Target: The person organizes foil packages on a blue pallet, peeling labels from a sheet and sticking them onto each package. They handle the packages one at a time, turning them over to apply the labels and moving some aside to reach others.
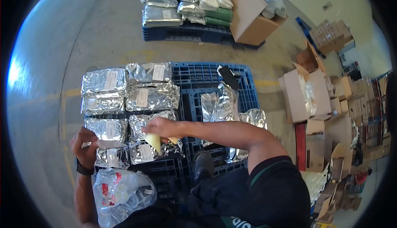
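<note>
My left hand (pixel 84 145), with a dark band at the wrist, pinches a small whitish label (pixel 109 144) by its edge, over the lower left silver packages. My right hand (pixel 163 128) reaches in from the right and holds a pale yellow sheet (pixel 154 141), which hangs over the lower right packages. Silver foil packages (pixel 140 97) with white labels lie in two columns on the blue pallet (pixel 194 73). The fingertips of my right hand are partly hidden.
More foil packages (pixel 225 104) and a black object (pixel 228 77) lie on the pallet's right side. A clear plastic bag (pixel 124 193) is near my body. Behind stands another loaded blue pallet (pixel 182 33). Open cardboard boxes (pixel 291 91) stand at right.
</note>
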Motion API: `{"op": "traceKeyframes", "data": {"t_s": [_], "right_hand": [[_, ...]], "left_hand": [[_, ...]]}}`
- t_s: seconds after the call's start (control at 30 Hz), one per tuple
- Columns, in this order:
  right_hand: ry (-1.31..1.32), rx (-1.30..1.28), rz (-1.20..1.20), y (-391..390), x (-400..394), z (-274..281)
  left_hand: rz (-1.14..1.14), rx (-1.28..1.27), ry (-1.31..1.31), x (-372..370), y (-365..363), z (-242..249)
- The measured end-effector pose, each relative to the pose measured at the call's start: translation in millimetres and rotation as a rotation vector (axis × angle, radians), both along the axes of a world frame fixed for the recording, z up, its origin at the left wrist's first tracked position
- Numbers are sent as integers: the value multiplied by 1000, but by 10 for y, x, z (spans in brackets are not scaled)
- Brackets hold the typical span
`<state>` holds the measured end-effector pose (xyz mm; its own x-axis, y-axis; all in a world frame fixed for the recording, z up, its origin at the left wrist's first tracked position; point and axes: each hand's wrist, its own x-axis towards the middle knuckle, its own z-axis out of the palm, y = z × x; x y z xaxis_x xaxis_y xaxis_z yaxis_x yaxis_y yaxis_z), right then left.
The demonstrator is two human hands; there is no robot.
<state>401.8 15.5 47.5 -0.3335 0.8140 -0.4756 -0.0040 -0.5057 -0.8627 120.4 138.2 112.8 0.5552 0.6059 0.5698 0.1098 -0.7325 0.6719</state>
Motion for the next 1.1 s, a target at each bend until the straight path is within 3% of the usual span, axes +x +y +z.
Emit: {"op": "traceKeyframes", "data": {"t_s": [0.07,0.13,0.3,0.47,0.6,0.67,0.73,0.8,0.87,0.93,1.1], "right_hand": [[-29,-19,219,-241,80,-146],[137,-81,189,-503,162,-14],[403,-287,-144,-838,339,-42],[503,-363,-213,-891,271,464],[407,-274,-26,-914,247,487],[313,-201,-153,-959,339,438],[245,-168,-223,-993,516,494],[-108,-47,-429,-1074,691,529],[-279,69,-541,-1245,947,498],[-401,10,-711,-1517,1285,498],[-457,9,-916,-1877,1655,375]], "left_hand": [[-89,117,-52,129,-28,58],[-370,189,-218,398,-37,117],[-577,226,-318,1029,-91,39],[-754,286,-298,1417,-111,-57],[-722,319,-249,1502,-52,-189],[-709,314,-222,1471,6,-294],[-646,484,-75,1445,51,-335],[-633,497,-9,1408,44,-310],[-606,429,67,1340,71,-380],[-622,395,128,1211,110,-514],[-661,357,211,1230,59,-584]]}}
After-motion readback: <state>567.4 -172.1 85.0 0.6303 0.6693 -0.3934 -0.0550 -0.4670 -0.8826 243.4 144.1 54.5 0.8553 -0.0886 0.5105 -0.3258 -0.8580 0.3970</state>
